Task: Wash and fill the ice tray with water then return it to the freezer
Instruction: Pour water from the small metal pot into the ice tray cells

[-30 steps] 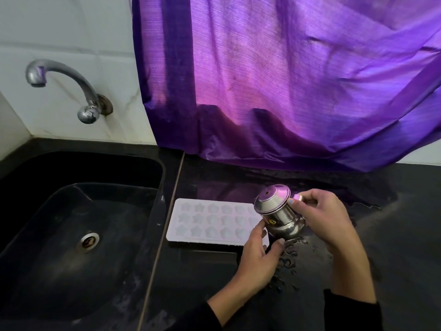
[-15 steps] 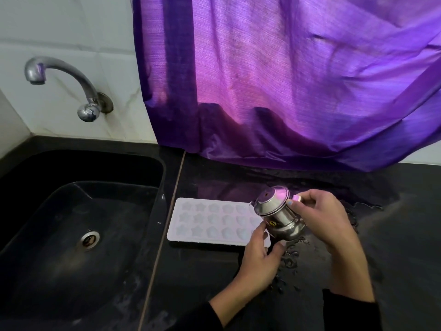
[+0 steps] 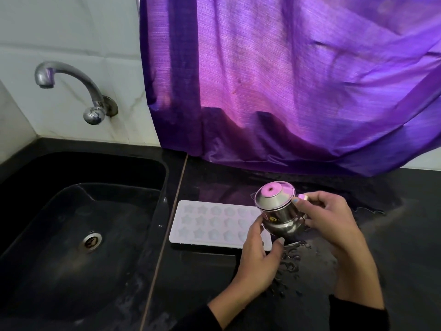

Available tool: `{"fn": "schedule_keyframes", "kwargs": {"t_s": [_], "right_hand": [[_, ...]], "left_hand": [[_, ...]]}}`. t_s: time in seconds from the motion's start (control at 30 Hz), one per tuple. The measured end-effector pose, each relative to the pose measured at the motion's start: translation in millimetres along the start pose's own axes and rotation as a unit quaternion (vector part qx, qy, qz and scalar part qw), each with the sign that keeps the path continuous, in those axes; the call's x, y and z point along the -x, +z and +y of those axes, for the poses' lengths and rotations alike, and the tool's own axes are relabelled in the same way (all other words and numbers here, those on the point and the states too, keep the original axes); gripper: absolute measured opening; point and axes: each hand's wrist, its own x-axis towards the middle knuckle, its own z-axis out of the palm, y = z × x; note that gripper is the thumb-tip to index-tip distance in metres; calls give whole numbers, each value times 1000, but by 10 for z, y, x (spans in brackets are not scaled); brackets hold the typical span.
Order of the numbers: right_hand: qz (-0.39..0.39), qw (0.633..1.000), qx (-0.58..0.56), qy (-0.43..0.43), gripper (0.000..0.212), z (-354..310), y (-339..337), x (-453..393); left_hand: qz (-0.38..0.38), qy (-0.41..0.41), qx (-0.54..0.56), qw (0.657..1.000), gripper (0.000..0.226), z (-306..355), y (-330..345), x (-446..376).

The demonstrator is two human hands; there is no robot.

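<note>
Both hands, left hand point(image 3: 259, 255) and right hand point(image 3: 330, 217), grip steel pot point(image 3: 278, 210) over ice tray point(image 3: 210, 222).

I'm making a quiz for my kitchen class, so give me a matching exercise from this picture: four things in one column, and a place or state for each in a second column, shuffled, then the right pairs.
Things:
1. ice tray
2. steel pot
3. tap
4. curtain

Places or states:
A. mounted on the wall above the sink
B. held between the left hand and the right hand
C. lying flat on the black counter
D. hanging down so its hem reaches the counter

Pairs: 1-C, 2-B, 3-A, 4-D
</note>
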Motion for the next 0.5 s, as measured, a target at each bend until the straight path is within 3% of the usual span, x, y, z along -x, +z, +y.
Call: {"fn": "schedule_keyframes", "kwargs": {"t_s": [0.5], "right_hand": [[-7, 999, 45, -20, 12, -95, 199, 12]], "left_hand": [[24, -1, 15, 1000, 52, -52, -82, 20]]}}
